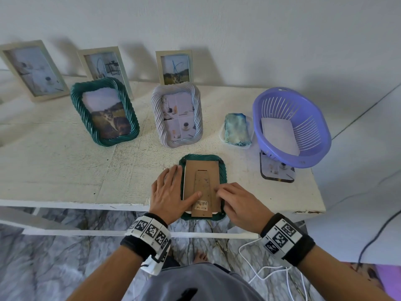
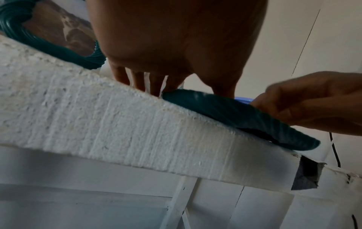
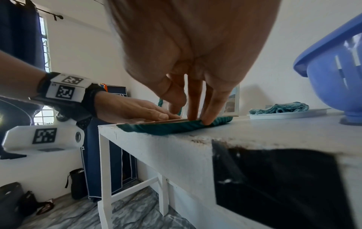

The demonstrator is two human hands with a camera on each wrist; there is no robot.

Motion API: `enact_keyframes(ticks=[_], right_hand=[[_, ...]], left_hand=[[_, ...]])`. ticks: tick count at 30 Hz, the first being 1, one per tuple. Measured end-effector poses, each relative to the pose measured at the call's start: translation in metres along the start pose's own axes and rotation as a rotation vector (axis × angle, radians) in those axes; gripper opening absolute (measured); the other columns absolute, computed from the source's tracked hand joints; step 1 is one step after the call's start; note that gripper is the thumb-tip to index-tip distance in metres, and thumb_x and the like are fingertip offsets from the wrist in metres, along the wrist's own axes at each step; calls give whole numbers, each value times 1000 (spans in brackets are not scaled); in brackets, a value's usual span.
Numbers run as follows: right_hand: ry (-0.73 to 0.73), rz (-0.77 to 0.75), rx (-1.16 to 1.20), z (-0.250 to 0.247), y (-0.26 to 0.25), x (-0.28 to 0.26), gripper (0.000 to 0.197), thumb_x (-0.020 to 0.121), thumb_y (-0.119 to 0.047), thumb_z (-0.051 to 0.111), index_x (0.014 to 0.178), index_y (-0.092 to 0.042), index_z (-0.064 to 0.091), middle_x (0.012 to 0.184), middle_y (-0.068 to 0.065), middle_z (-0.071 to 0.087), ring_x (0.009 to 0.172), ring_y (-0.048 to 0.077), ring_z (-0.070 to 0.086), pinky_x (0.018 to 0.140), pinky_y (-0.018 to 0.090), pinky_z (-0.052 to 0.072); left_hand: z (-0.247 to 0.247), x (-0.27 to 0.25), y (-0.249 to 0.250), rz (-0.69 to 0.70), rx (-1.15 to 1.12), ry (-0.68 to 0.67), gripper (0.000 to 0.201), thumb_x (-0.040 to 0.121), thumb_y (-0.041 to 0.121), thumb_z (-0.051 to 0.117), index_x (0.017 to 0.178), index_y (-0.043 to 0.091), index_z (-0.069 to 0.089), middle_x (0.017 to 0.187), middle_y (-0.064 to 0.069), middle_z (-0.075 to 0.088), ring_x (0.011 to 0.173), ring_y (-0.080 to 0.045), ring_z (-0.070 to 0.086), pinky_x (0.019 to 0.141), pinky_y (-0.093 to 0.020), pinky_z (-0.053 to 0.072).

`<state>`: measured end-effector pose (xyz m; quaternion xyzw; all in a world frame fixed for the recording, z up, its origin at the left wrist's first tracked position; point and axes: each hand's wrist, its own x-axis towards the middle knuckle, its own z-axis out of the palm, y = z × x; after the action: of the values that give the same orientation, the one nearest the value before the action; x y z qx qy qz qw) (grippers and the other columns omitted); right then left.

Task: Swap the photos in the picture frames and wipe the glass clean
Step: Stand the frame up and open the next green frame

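Note:
A green twisted picture frame (image 1: 223, 170) lies face down at the table's front edge, its brown cardboard backing (image 1: 202, 170) with a folded stand facing up. My left hand (image 1: 169, 190) lies flat over the frame's left rim, its thumb stretched onto the backing. My right hand (image 1: 235, 199) presses its fingertips on the backing's right edge, where it meets the rim. In the right wrist view the right hand's fingers (image 3: 195, 99) point straight down onto the frame (image 3: 176, 126). The frame's near end (image 2: 245, 114) overhangs the table edge slightly.
An upright green frame (image 1: 105, 111) and a pale twisted frame (image 1: 178, 115) stand mid-table, with three cream frames (image 1: 173, 67) along the wall. At right are a teal cloth (image 1: 236, 129) on a small plate, and a purple basket (image 1: 290, 127) resting on a clear panel (image 1: 277, 173).

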<state>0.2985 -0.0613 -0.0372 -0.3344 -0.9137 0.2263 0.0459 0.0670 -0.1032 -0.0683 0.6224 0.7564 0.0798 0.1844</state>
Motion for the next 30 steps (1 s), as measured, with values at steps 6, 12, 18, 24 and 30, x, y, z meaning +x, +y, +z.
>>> enact_keyframes(ticks=[6,12,18,24,30], right_hand=[[53,74,-87,11,-13,4,50,85,-23,32,125,-19,62,114,6,54,94,26,52,77,37,54],[105,133,-94,13,-21,9,45,84,-23,33,116,-21,64,108,2,54,90,24,51,73,36,53],[184,237,-182,15,-35,14,33,85,-34,39,103,-26,66,97,-2,55,87,23,49,72,37,49],[189,346,-295,13,-62,30,51,82,-67,46,81,-20,66,78,2,58,77,25,50,65,36,45],[153,447,-288,17,-85,45,55,65,-55,67,90,-7,59,71,8,58,63,25,55,48,29,42]], left_hand=[[-5,-6,-26,155,-63,-58,109,71,92,3,158,26,5,165,10,6,151,-10,-2,121,-41,10],[-10,-10,-46,313,-45,-110,117,66,98,16,157,27,-1,160,18,-5,147,-2,-13,116,-29,0],[-8,-11,-53,368,-81,-113,97,79,88,12,155,30,-5,161,15,-5,147,-3,-19,119,-34,2],[-2,-15,-60,450,-55,-59,74,94,72,15,157,34,11,165,9,-1,150,-8,-16,120,-37,0],[0,-15,-60,456,-77,-19,69,96,68,22,155,31,22,165,8,6,151,-9,-10,120,-37,3]])
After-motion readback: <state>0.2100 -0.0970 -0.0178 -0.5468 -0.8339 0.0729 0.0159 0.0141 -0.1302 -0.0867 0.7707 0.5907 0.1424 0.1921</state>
